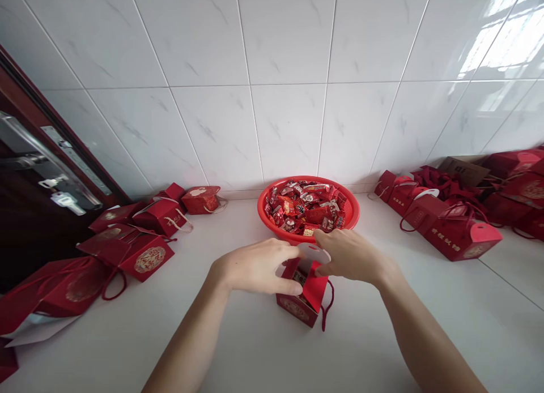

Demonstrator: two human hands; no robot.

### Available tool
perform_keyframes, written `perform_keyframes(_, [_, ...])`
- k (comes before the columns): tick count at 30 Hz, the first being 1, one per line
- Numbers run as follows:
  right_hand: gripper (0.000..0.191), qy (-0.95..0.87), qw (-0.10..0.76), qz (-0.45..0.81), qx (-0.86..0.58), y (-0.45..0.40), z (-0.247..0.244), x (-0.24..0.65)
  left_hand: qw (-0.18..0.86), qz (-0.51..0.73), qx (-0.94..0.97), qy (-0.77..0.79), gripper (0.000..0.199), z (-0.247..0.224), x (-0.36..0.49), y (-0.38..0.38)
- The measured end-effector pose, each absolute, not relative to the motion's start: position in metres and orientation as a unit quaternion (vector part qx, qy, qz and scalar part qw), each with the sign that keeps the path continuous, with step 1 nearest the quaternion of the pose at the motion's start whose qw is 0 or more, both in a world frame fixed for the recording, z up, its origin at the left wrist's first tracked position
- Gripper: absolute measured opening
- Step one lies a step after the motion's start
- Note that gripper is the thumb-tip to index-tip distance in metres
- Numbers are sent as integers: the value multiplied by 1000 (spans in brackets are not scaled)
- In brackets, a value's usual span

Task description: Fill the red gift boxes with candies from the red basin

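A small red candy gift box (296, 309) stands on the white counter with its top partly unfolded. Some wrapped contents show inside it. My left hand (257, 264) is on the box's left side, thumb along the front edge and fingers behind, gripping the flaps there. My right hand (351, 256) pinches the right-hand flaps between thumb and fingers. The rear flap shows its pale inside between both hands. A dark red cord handle (330, 302) hangs down the box's right side. Parts of the flaps are hidden by my fingers.
Just behind the box is a red plastic basket (356, 212) full of wrapped candies (308, 203). Several red gift boxes (148, 257) stand on the left, and more red boxes (454, 229) on the right. A white tiled wall (284, 127) rises behind; a dark door (21, 183) with keys is at left.
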State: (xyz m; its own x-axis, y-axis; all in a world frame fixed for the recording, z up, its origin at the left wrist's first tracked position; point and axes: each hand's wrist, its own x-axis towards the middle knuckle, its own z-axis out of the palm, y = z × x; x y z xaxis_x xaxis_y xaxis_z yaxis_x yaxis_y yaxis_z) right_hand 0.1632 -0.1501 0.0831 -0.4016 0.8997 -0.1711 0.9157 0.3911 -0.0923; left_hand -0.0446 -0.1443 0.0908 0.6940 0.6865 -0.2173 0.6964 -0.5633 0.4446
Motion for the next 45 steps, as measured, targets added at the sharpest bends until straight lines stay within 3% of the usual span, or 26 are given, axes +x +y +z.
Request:
perform_keyframes(4, [22, 842, 41, -79, 532, -147, 74, 154, 290, -45, 877, 380, 46, 87, -42, -140])
perform_keyframes(11, [15, 851, 72, -100, 511, -145, 74, 152, 254, -80, 871, 413, 17, 74, -31, -130])
perform_keyframes(17, [9, 872, 48, -159, 460, -148, 77, 167, 214, -36, 845, 488, 36, 69, -31, -137])
perform_keyframes(21, [3, 880, 35, -216, 421, -154, 65, 175, 254, 19, 840, 479, 47, 59, -42, -141])
perform_keyframes(25, [17, 872, -38, -254, 416, -160, 52, 188, 359, 54, 841, 400, 39, 43, -51, -139])
perform_keyframes(30, [23, 818, -94, -307, 477, -159, 31, 215, 439, 36, 795, 417, 44, 28, -55, -135])
perform_keyframes(38, [17, 729, -168, -420, 513, -152, -30, 221, 398, 94, 809, 423, 48, 25, -46, -146])
perform_keyframes(45, [27, 599, -280, -626, 413, -162, -7, 235, 369, 93, 796, 470, 59, 29, -43, -149])
